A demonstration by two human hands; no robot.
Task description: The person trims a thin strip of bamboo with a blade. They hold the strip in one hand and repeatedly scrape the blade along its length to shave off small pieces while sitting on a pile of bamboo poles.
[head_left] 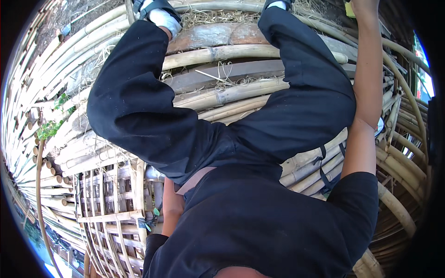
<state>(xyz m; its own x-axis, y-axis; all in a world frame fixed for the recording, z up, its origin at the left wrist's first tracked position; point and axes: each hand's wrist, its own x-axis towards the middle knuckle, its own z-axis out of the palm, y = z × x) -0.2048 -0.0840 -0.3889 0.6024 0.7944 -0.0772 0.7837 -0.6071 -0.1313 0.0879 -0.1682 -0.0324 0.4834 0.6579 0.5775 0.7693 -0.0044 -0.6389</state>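
My right arm reaches far forward along the right side, past my knee. Only part of my right hand [364,5] shows at the top edge, and its fingers are cut off. Beside it is a small yellow thing [350,9]; I cannot tell whether the hand holds it. My left forearm [172,204] goes down beside my left hip, and the left hand is hidden behind my body and thigh. Between my spread legs in dark trousers lie several pale bamboo poles [218,52] and a weathered plank [208,36].
Thin shavings [222,19] lie between my feet. A woven bamboo lattice [111,199] stands at lower left, near stacked bamboo poles [60,162]. Curved bamboo [408,97] arcs along the right. A dark strap [323,171] lies by my right hip. Green leaves [48,129] show at left.
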